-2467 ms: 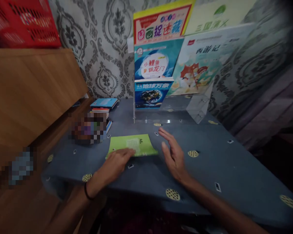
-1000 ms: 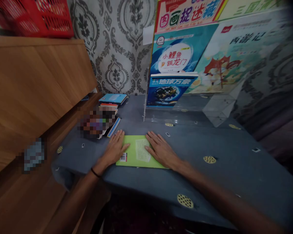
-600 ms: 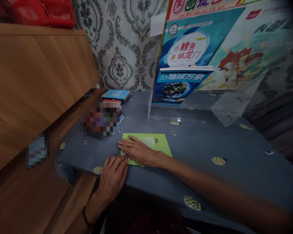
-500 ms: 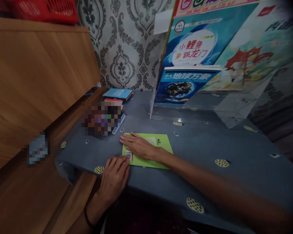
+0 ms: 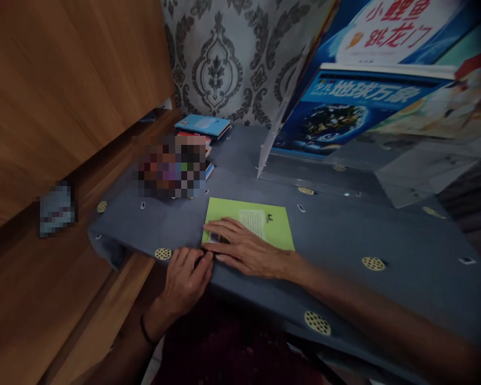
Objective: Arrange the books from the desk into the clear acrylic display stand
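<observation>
A light green book (image 5: pixel 228 207) lies on the cloth-covered table, a pale text panel and a small black figure on its upper side. Across its near left part my right hand (image 5: pixel 250 248) lies flat, fingers stretched out towards the left and partly over the barcode. My left hand (image 5: pixel 186 278) rests at the table's front edge by the book's near left corner. Its fingers are bent and held together, and whatever they may grip is hidden beneath them. A dark band circles the left wrist.
A clear acrylic stand (image 5: pixel 324 176) with upright picture books, among them a blue book (image 5: pixel 328 117), stands at the back right. Further left are a stack of books (image 5: pixel 204 124) and a blurred patch (image 5: pixel 174 168). A wooden cabinet (image 5: pixel 76 80) borders the left side.
My right hand has slid nearer to me over the book, uncovering its far left part. My left hand stays by the near left corner. The view has tipped downward and come closer.
</observation>
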Demonstrator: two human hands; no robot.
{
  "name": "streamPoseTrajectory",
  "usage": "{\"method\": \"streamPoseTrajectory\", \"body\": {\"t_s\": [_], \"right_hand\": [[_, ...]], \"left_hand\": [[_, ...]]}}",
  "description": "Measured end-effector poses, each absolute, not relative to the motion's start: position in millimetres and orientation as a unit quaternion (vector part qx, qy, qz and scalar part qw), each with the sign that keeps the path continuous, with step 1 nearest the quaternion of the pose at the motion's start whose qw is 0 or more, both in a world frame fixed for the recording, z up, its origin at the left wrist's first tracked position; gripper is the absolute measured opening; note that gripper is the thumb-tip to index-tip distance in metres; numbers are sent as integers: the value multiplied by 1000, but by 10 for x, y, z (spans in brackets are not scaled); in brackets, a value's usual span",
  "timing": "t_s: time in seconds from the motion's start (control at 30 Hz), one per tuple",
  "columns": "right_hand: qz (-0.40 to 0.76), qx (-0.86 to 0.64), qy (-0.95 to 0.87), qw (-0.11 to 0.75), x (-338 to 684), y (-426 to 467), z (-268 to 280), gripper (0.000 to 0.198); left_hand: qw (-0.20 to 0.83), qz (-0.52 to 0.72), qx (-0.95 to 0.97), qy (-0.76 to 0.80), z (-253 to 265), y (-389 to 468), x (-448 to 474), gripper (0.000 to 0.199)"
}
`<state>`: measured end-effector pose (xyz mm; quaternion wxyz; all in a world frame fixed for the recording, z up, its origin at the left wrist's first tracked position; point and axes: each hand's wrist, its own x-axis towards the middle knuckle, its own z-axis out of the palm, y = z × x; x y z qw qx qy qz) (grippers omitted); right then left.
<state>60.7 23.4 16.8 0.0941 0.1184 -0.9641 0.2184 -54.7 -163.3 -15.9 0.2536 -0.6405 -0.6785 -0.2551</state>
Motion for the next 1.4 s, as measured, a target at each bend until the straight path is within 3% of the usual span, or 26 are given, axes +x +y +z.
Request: {"method": "streamPoseTrajectory", "body": {"t_s": [0.23, 0.57, 1.03, 1.4], "right_hand": [[208, 76, -974, 48, 530, 308, 109, 43], [166, -3, -984, 58, 328, 533, 53, 46], [125, -130, -980, 81, 157, 593, 46, 54], [87, -211, -964, 137, 256, 493, -37, 56]], "left_hand": [[233, -251, -641, -687, -153, -1634, -539, 21], [216, -250, -647, -687, -105, -1603, -526, 22], [82, -260, -656, -704, 112, -1055, -881, 12], [67, -223, -659, -715, -180, -728, -1119, 35]]}}
